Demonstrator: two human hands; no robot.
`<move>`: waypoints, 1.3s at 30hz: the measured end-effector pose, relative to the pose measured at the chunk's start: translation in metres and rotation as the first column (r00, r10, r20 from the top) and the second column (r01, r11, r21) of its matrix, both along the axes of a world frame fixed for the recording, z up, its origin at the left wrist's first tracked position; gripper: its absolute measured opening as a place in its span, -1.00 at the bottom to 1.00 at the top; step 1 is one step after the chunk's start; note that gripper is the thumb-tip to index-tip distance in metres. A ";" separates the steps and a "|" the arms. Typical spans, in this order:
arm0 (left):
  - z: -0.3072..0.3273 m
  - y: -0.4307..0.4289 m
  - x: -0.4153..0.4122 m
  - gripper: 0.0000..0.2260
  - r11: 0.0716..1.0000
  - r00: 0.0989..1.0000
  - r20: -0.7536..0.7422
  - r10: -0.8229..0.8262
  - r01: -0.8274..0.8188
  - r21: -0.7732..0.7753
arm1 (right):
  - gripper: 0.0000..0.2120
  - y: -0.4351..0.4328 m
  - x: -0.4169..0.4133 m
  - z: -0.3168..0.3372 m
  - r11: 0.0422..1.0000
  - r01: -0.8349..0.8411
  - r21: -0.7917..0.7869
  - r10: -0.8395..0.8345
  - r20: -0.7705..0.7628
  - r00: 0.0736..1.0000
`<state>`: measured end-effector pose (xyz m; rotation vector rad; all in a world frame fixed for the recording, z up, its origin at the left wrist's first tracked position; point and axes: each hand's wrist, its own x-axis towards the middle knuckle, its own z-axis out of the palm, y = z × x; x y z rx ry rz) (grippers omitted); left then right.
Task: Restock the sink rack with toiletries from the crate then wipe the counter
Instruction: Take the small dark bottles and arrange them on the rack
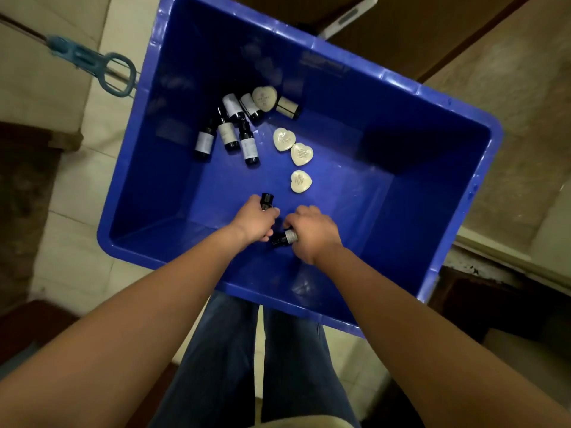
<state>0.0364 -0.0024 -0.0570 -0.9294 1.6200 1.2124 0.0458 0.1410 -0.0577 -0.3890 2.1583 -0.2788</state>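
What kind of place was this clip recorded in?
Likely a hotel or guesthouse bathroom area: small toiletry bottles and heart-shaped soaps in a blue crate, tiled floor, a mop handle alongside.

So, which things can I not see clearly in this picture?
Head view:
- Left bottle: only its cap shows; the left grip covers the rest.
- Right bottle: its base is hidden inside the right grip.
- Labels on the loose bottles and soaps: print too small and blurred to read.
- Sink rack: not in view.

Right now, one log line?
stage: picking from crate | left hand: grips bottle | right hand: grips second bottle | loose: bottles, soaps
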 end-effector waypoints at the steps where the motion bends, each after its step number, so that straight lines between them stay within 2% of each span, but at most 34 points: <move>1: -0.002 -0.001 -0.001 -0.88 1.000 1.000 0.003 0.002 -0.002 -0.002 | -0.64 -0.001 0.000 -0.003 0.999 -0.030 -0.012 0.029 -0.025 0.999; 5: -0.009 -0.004 0.000 -0.87 0.999 1.000 0.015 -0.009 0.009 -0.031 | -0.67 -0.002 0.000 -0.011 0.982 -0.190 0.000 0.190 -0.074 0.979; 7: -0.009 -0.006 0.001 -0.88 0.999 1.000 0.016 -0.004 0.005 -0.036 | -0.71 0.000 -0.002 -0.012 0.976 -0.218 0.026 0.219 -0.045 0.975; 10: -0.007 -0.008 0.000 -0.88 0.999 1.000 0.012 -0.016 0.016 -0.042 | -0.74 0.004 -0.004 -0.007 0.995 -0.084 0.058 0.079 0.092 0.993; 12: -0.003 -0.009 -0.002 -0.88 0.998 1.000 0.004 -0.030 0.030 -0.046 | -0.76 0.005 -0.005 -0.003 0.994 0.090 0.070 -0.101 0.174 0.980; 14: 0.004 -0.009 -0.006 -0.87 0.998 0.999 -0.014 -0.050 0.049 -0.048 | -0.75 0.006 -0.008 0.002 0.955 0.290 0.057 -0.296 0.225 0.928; 19: 0.027 -0.004 -0.013 -0.86 0.987 0.983 -0.108 -0.146 0.137 -0.089 | -0.76 0.008 -0.018 0.025 0.781 0.624 0.025 -0.593 0.342 0.729; 22: 0.048 -0.003 -0.017 -0.87 0.980 0.971 -0.153 -0.184 0.170 -0.100 | -0.80 0.008 -0.021 0.049 0.620 0.785 0.021 -0.706 0.451 0.546; 24: 0.064 -0.002 -0.020 -0.86 0.978 0.964 -0.170 -0.203 0.189 -0.093 | -0.76 0.009 -0.022 0.069 0.510 0.860 0.014 -0.749 0.498 0.436; 30: 0.125 0.002 -0.035 -0.85 0.952 0.918 -0.252 -0.306 0.299 -0.067 | -0.73 0.011 -0.012 0.140 0.178 0.981 -0.081 -0.811 0.553 0.193; 32: 0.145 0.003 -0.041 -0.83 0.941 0.899 -0.283 -0.334 0.335 -0.047 | -0.60 0.010 -0.007 0.164 0.103 0.988 -0.115 -0.810 0.567 0.150; 34: 0.165 0.006 -0.045 -0.84 0.927 0.876 -0.321 -0.361 0.374 -0.023 | -0.56 0.010 -0.003 0.187 0.058 0.987 -0.152 -0.808 0.573 0.136; 39: 0.214 0.017 -0.054 -0.78 0.897 0.821 -0.411 -0.397 0.441 0.015 | -0.73 0.013 0.002 0.240 -0.046 0.963 -0.265 -0.834 0.541 0.109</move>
